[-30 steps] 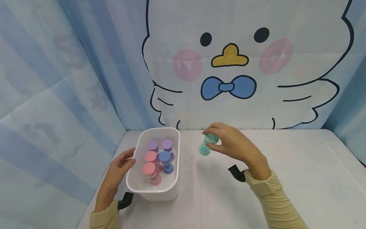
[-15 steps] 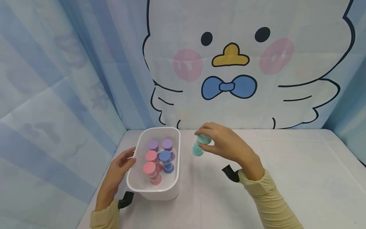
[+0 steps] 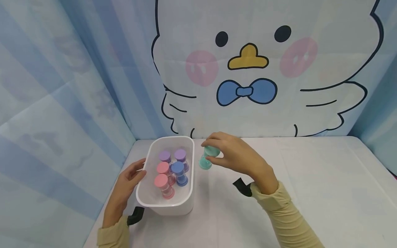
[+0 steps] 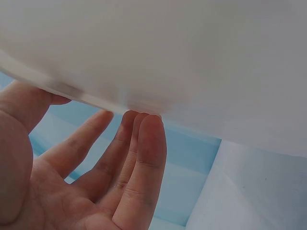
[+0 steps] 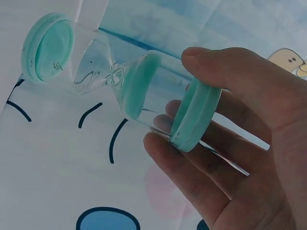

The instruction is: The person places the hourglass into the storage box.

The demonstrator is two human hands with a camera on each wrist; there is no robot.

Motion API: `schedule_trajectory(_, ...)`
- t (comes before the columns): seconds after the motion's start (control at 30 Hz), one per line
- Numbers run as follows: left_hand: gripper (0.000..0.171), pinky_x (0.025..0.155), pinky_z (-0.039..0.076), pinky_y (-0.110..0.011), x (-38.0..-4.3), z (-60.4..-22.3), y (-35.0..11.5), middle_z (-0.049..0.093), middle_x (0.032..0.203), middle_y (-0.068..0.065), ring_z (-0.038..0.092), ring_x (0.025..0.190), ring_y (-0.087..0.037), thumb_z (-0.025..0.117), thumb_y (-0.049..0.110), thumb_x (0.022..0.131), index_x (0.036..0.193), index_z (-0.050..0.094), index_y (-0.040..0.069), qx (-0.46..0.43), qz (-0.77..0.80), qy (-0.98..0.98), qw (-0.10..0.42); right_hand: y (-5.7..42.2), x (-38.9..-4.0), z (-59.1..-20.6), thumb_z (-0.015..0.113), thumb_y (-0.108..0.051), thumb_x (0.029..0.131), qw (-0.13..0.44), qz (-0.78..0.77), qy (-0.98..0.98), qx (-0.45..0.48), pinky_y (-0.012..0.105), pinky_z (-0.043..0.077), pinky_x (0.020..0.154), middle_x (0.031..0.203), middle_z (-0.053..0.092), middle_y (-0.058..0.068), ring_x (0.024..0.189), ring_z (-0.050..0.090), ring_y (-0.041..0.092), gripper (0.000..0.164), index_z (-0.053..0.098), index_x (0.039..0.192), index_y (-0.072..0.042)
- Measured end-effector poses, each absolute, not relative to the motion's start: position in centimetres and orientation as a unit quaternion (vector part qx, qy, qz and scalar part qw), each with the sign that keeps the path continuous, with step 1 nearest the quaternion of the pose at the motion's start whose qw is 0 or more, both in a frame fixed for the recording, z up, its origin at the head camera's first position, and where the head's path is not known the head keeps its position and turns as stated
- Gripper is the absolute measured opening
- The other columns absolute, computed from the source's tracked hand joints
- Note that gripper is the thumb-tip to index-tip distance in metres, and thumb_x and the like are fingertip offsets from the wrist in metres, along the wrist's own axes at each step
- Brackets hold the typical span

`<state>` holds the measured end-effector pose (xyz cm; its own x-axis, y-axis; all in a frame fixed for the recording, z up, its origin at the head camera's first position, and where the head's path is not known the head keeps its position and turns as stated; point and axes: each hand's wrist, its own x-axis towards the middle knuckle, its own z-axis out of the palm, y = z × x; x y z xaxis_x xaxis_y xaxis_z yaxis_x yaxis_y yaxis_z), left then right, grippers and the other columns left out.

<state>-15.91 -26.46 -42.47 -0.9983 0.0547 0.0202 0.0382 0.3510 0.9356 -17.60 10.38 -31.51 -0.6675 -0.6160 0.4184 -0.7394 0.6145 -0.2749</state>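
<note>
A green hourglass (image 3: 205, 163) is held by one end cap in my right hand (image 3: 238, 155), just right of the white box's rim. In the right wrist view the hourglass (image 5: 136, 88) lies tilted, with thumb and fingers around its near cap and green sand in the glass. Inside the white box (image 3: 164, 205) stand two purple hourglasses (image 3: 180, 155), two pink hourglasses (image 3: 163, 187) and a blue hourglass (image 3: 180, 174); something blue behind it is mostly hidden. My left hand (image 3: 124, 184) touches the box's left side, its fingertips (image 4: 151, 132) against the outer wall.
A white-covered table (image 3: 310, 179) extends to the right of the box. Behind it hangs a cloth (image 3: 248, 117) printed with a cartoon face and bow tie. A blue and white curtain (image 3: 62, 137) borders the left side.
My right hand has carried the green hourglass leftward, closer to the box. The left hand and the box stay in place, while the head view has shifted slightly.
</note>
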Motion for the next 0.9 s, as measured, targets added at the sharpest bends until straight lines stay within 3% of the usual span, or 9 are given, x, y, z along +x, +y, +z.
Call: schedule_trajectory(0.9,0.053,0.088,0.048,-0.016,-15.8,-42.3,-26.2,0.05,0.145,-0.015,0.058,0.105,0.006,0.058,0.029,0.101,0.148,0.044,0.01,0.019,0.561,0.828,0.005,7.4,-17.9,-30.4,0.077,-0.021,0.087,0.16,0.21,-0.855,0.447,0.023,0.053,0.086,0.112,0.065,-0.001,0.1,0.061,0.01,0.032,0.071,0.117,-0.011)
